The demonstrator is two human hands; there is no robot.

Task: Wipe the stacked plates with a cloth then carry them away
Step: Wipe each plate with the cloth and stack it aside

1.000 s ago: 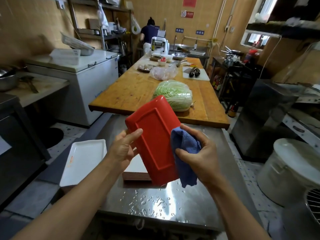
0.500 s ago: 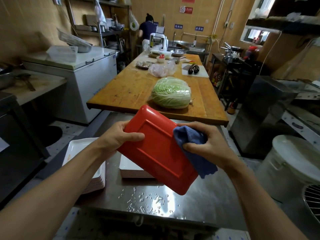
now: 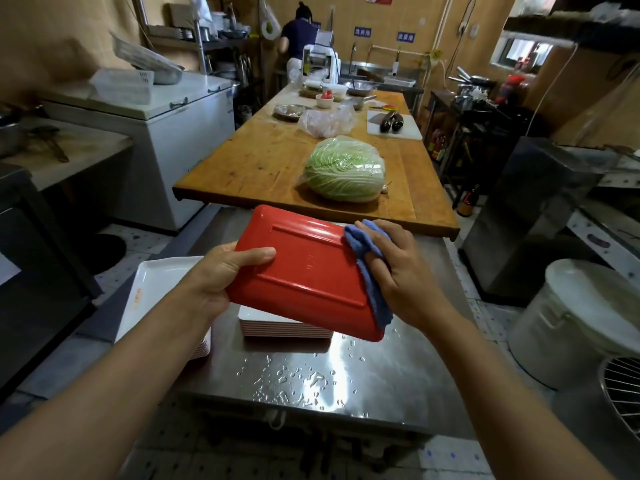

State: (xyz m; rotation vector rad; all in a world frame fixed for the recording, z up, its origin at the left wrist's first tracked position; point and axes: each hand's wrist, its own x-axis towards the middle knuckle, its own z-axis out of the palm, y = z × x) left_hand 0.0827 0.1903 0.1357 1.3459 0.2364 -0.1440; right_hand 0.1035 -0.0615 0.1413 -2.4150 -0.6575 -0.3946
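Note:
A red rectangular plate [image 3: 308,271] is held underside up above the steel counter [image 3: 381,372]. My left hand [image 3: 225,271] grips its left edge, thumb lying on the red surface. My right hand [image 3: 398,268] holds a blue cloth [image 3: 367,268] against the plate's right end. Directly under the red plate sits a stack of plates [image 3: 284,327] with a white top. A second stack of white rectangular plates [image 3: 156,289] stands at the counter's left, partly hidden by my left forearm.
Water drops [image 3: 298,379] lie on the counter's near part. Beyond it a wooden table [image 3: 263,161] carries a wrapped cabbage [image 3: 346,169], bags and bowls. A white lidded bucket [image 3: 578,320] stands right, a chest freezer [image 3: 166,119] left. A person [image 3: 299,32] works at the far sink.
The red plate has turned from standing steeply on end to lying nearly flat. My right hand has slid the cloth up along its right end, and the view has shifted so the left stack shows more.

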